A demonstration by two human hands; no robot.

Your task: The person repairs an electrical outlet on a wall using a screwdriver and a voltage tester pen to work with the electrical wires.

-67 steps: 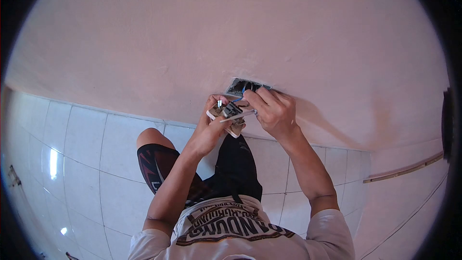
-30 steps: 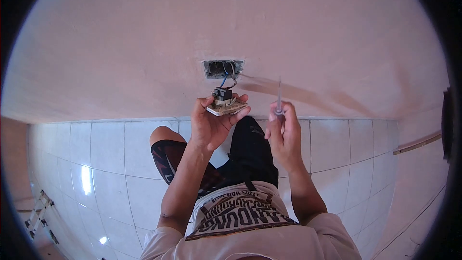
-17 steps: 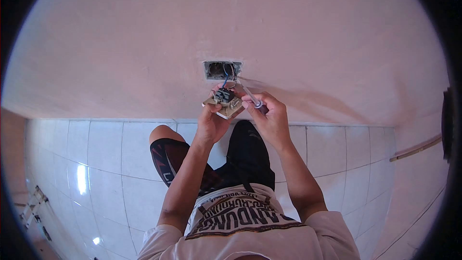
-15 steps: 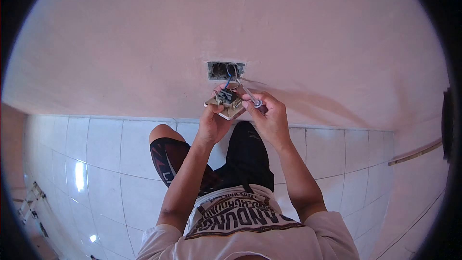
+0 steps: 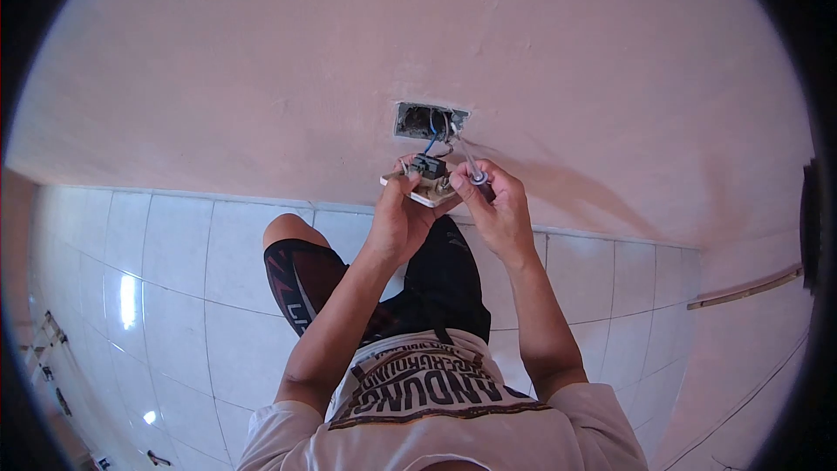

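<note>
My left hand (image 5: 401, 225) is closed around a white-rimmed wall socket (image 5: 424, 199), its back with the dark terminal block (image 5: 428, 166) turned up. My thumb presses beside that block. In my right hand (image 5: 503, 218) is a screwdriver (image 5: 472, 157), with the dark handle in my fingers and the shaft pointing up toward the wall. The thumb and fingertips of this hand are right at the socket's right edge. A blue wire (image 5: 432, 140) and other thin wires run from the wall box (image 5: 425, 121) down to the socket.
The box is recessed in a pink wall (image 5: 261, 78). White floor tiles (image 5: 253, 296) lie below, under my bent legs (image 5: 301, 275). A wooden strip (image 5: 741, 288) runs along the right wall. A metal ladder-like frame (image 5: 44, 340) and small tools lie at the lower left.
The view has shifted, so the wall box and both hands appear farther right. My hands still hold the socket and screwdriver; the socket looks slightly more tilted.
</note>
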